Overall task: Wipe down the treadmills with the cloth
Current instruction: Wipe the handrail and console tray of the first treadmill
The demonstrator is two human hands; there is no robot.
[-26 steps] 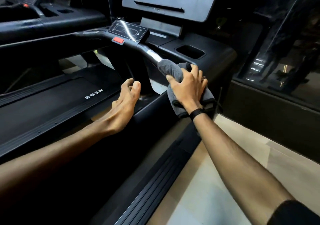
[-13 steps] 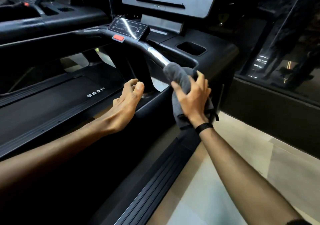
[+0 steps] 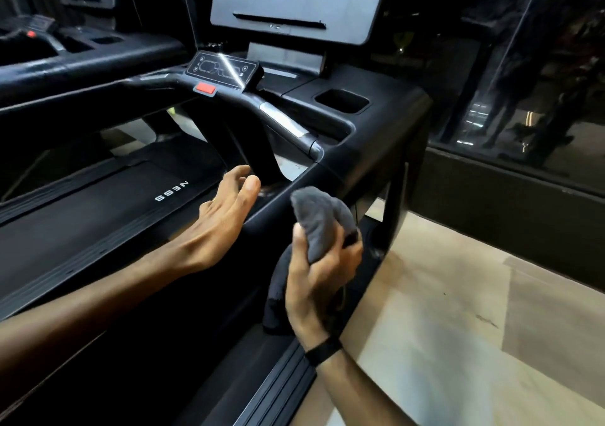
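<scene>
A black treadmill (image 3: 386, 121) fills the view, with a console screen on top, a red stop button (image 3: 204, 89) and a silver-banded handlebar (image 3: 284, 121). My right hand (image 3: 319, 281) grips a bunched grey cloth (image 3: 319, 221), held just below and in front of the right side rail; the cloth's tail hangs down past my wrist. My left hand (image 3: 226, 219) hovers flat and open over the rail beside the belt (image 3: 98, 216), fingers apart, holding nothing.
A second treadmill (image 3: 82, 55) stands to the left. A dark glass wall (image 3: 523, 98) runs along the right. Pale floor (image 3: 458, 311) lies between the treadmill's side step (image 3: 278, 383) and the wall.
My right hand has slid the cloth down and back from the handlebar end, off the rail toward me. The left hand has stayed near the rail.
</scene>
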